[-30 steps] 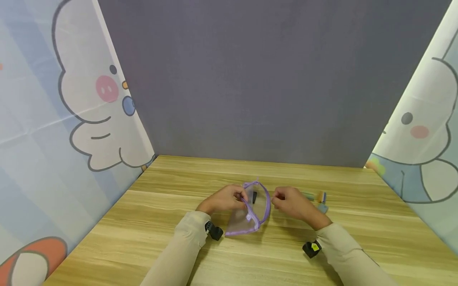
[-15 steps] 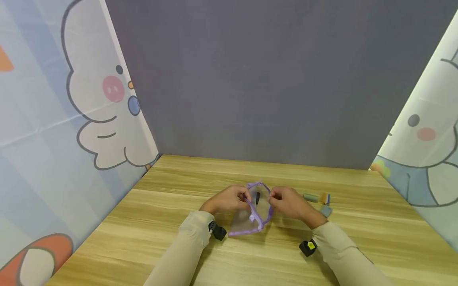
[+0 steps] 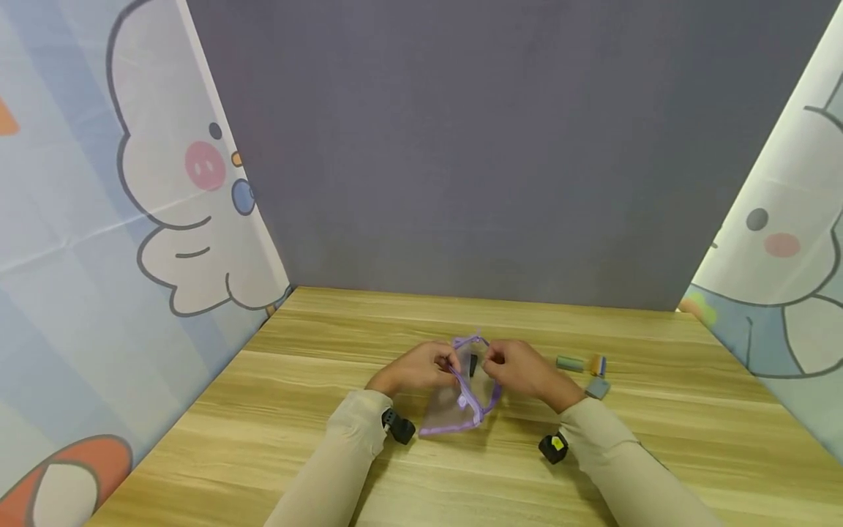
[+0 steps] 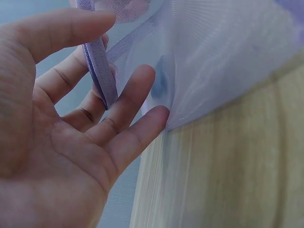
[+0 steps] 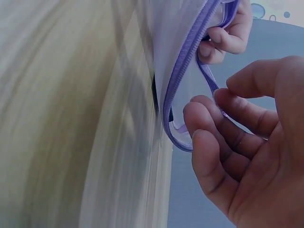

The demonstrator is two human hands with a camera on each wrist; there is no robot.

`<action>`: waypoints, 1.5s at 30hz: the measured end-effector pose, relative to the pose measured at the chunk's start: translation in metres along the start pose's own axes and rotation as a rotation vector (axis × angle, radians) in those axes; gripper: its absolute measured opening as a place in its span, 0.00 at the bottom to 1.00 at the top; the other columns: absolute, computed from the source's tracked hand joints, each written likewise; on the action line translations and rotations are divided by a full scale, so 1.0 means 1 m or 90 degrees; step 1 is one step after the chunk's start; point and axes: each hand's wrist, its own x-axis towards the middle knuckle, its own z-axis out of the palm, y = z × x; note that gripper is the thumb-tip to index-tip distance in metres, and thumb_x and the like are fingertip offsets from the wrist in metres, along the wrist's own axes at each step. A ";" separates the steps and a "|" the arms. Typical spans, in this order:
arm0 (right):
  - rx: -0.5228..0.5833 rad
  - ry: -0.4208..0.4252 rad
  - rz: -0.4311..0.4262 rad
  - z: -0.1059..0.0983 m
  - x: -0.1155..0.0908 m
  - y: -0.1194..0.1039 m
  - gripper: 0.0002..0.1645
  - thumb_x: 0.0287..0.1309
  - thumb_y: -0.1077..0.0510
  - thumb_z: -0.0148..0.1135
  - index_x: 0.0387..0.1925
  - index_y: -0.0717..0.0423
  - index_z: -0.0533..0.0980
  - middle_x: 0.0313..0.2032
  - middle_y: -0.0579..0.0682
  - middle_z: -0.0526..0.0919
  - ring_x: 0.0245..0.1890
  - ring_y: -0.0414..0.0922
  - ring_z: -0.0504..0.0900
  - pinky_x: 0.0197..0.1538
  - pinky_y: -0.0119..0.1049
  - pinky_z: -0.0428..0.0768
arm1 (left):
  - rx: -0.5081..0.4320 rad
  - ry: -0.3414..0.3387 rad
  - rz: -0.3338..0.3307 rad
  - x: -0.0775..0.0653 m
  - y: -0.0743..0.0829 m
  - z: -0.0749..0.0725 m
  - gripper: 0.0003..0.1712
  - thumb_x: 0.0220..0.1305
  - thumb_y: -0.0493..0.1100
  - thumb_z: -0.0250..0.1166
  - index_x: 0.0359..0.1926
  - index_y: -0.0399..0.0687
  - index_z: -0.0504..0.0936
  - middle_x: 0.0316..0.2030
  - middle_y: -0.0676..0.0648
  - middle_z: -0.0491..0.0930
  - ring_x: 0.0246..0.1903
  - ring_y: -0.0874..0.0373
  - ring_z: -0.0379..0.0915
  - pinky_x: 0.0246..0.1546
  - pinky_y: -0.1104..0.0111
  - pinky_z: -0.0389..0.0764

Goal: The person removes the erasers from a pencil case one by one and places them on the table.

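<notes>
A clear mesh pouch (image 3: 454,410) with purple zipper trim (image 3: 469,401) stands on the wooden table (image 3: 263,410) between my hands. My left hand (image 3: 443,362) pinches its left zipper edge; in the left wrist view the purple trim (image 4: 100,76) sits between thumb and fingers of the left hand (image 4: 114,52). My right hand (image 3: 492,359) holds the opposite edge. In the right wrist view the zipper strip (image 5: 183,80) runs into the curled fingers of the right hand (image 5: 223,92). A small black object (image 3: 472,364) shows inside the pouch.
To the right of the pouch lie a green cylinder (image 3: 569,364), a small orange-and-blue piece (image 3: 598,364) and a grey square (image 3: 598,388). A grey back panel (image 3: 461,146) and cartoon-printed side curtains (image 3: 99,219) enclose the table.
My right hand has moved left toward my left hand, bringing the pouch's two zipper edges closer. The mouth of the pouch is narrower now.
</notes>
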 end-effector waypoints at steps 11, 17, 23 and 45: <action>-0.058 -0.003 -0.002 0.002 0.008 -0.008 0.06 0.60 0.58 0.58 0.30 0.49 0.79 0.24 0.40 0.78 0.22 0.39 0.73 0.27 0.35 0.74 | -0.003 0.009 0.000 -0.002 -0.002 0.001 0.08 0.57 0.33 0.72 0.35 0.48 0.83 0.36 0.53 0.81 0.38 0.59 0.78 0.44 0.67 0.78; -0.083 -0.009 0.015 0.002 0.012 -0.010 0.06 0.62 0.58 0.58 0.31 0.50 0.80 0.26 0.41 0.79 0.24 0.39 0.74 0.30 0.36 0.74 | -0.005 0.004 0.002 -0.002 -0.003 0.002 0.08 0.57 0.32 0.72 0.34 0.48 0.83 0.35 0.50 0.81 0.36 0.59 0.77 0.39 0.68 0.77; -0.083 -0.015 0.013 0.003 0.014 -0.010 0.06 0.62 0.58 0.58 0.31 0.50 0.79 0.26 0.41 0.79 0.24 0.39 0.74 0.30 0.36 0.74 | -0.001 0.000 0.006 -0.001 -0.002 0.001 0.07 0.58 0.34 0.72 0.35 0.48 0.83 0.35 0.52 0.81 0.35 0.59 0.77 0.38 0.68 0.77; -0.097 -0.061 0.058 0.005 0.021 -0.014 0.03 0.60 0.59 0.61 0.33 0.54 0.79 0.21 0.42 0.80 0.20 0.39 0.79 0.27 0.35 0.76 | -0.017 0.000 0.016 0.000 -0.003 0.001 0.07 0.58 0.34 0.72 0.35 0.47 0.83 0.36 0.50 0.82 0.37 0.56 0.79 0.39 0.68 0.78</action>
